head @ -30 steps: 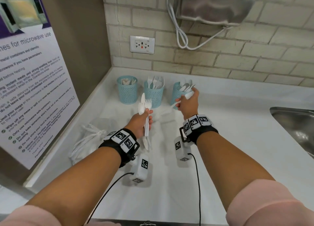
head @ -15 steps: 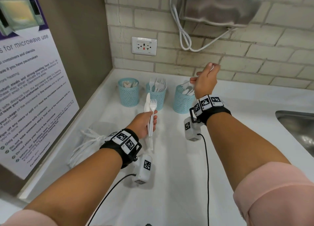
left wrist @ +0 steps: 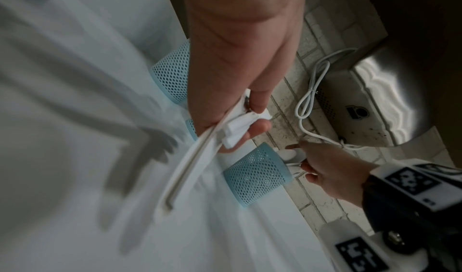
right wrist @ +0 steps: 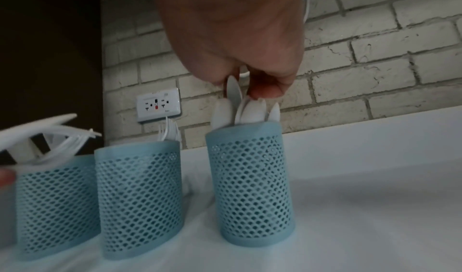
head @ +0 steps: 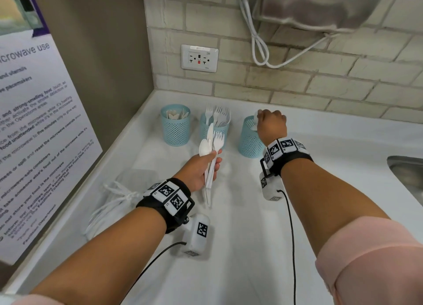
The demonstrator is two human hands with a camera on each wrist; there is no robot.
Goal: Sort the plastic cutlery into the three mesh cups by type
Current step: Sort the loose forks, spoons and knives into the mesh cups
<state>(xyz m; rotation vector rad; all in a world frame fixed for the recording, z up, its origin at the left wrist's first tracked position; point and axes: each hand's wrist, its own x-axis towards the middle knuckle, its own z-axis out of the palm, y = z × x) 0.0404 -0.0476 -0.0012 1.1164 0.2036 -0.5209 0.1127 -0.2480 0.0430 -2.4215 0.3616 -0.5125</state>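
Observation:
Three blue mesh cups stand in a row at the back of the white counter. The left cup (head: pixel 175 130) holds knives, the middle cup (head: pixel 203 130) forks, and the right cup (head: pixel 249 142) spoons. My right hand (head: pixel 259 119) hovers over the right cup's rim. In the right wrist view its fingertips (right wrist: pixel 265 90) pinch the bowl of a white spoon (right wrist: pixel 233 91) that stands in that cup (right wrist: pixel 250 187) among other spoons. My left hand (head: pixel 214 158) grips a cutlery bundle (head: pixel 211 144) of a spoon, a knife and a fork, upright in front of the middle cup.
A crumpled clear plastic bag (head: pixel 119 197) lies on the counter at the left, by the poster wall. A steel sink (head: pixel 407 174) lies at the right edge. On the brick wall are an outlet (head: pixel 199 58) and a metal dispenser (head: pixel 320 4) with a looped white cord.
My right hand, raised near the wall with the spoon half a second ago, has come down onto the right cup, and the spoon now stands inside it. My left hand keeps its bundle.

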